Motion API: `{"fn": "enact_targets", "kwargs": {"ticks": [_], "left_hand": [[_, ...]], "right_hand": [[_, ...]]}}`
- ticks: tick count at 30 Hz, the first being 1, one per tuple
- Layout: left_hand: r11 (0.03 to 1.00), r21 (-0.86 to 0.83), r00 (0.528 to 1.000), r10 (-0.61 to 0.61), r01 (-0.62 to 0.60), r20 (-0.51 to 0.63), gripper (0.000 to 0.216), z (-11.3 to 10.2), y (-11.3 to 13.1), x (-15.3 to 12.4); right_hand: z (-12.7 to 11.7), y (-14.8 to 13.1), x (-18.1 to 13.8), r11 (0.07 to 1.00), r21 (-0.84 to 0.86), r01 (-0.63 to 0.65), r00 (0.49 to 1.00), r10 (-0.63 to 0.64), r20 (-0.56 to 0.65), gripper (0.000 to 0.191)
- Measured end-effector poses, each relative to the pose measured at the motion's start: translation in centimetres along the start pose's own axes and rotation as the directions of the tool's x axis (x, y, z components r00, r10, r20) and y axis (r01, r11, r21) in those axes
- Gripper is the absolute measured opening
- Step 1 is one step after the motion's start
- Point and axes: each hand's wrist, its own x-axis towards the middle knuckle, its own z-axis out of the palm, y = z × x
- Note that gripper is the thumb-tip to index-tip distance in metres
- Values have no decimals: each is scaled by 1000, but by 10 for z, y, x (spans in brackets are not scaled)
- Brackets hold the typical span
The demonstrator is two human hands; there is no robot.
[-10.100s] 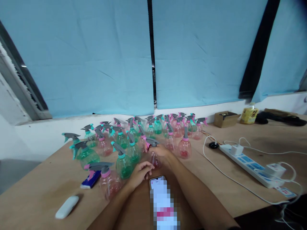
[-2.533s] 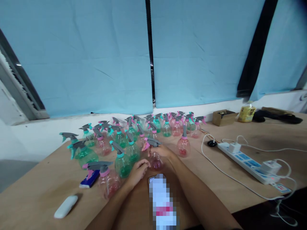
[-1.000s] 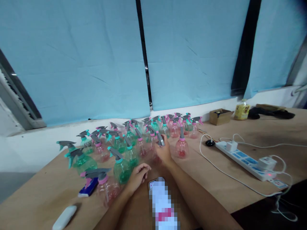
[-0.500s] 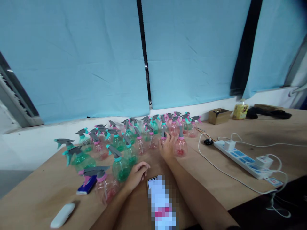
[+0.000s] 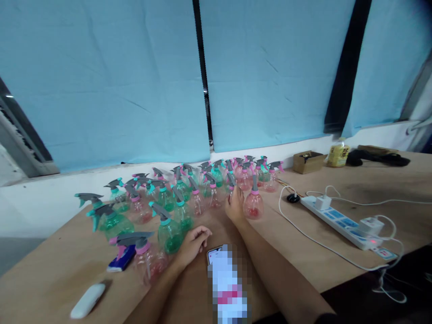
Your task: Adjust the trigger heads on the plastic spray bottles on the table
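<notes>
My right hand (image 5: pixel 235 204) is at the front of a crowd of spray bottles, its fingers curled round a spray bottle (image 5: pixel 231 180) with a grey head and pink collar. Most of that bottle's body is hidden behind the hand. Just right of it stands a pink spray bottle (image 5: pixel 254 206). My left hand (image 5: pixel 196 242) rests on the table with loosely bent fingers and nothing in them. Close beside it is a green spray bottle (image 5: pixel 169 236). Between my forearms lies a phone (image 5: pixel 216 256), its lower part blurred out by pixels.
More green and pink spray bottles (image 5: pixel 165 198) stand towards the wall. A pink one (image 5: pixel 148 263) is by my left forearm, near a blue packet (image 5: pixel 122 259) and a white case (image 5: pixel 88 300). Rightward are a power strip (image 5: pixel 337 222) with cables, a cardboard box (image 5: pixel 308 162) and a yellow-labelled bottle (image 5: pixel 338 154).
The fingers of my right hand, spread upward before, are now more curled in front of the bottle. My left hand stays in the same place.
</notes>
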Motion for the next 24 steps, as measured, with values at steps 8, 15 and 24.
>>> {"fn": "enact_targets", "kwargs": {"ticks": [8,15,24], "left_hand": [[1000,-8,1000,-4,4,-9,37,1,4,-2],[1000,17,1000,12,-12,6,38,3,7,-3],[999,35,999,34,-35,24,35,3,5,-3]], "right_hand": [[5,4,-4,999,44,22,999,-23,32,83],[-3,-8,-5,989,116,-93,995,87,55,95],[-43,-47,-3,972,233,-14,996,-6,88,89]]}}
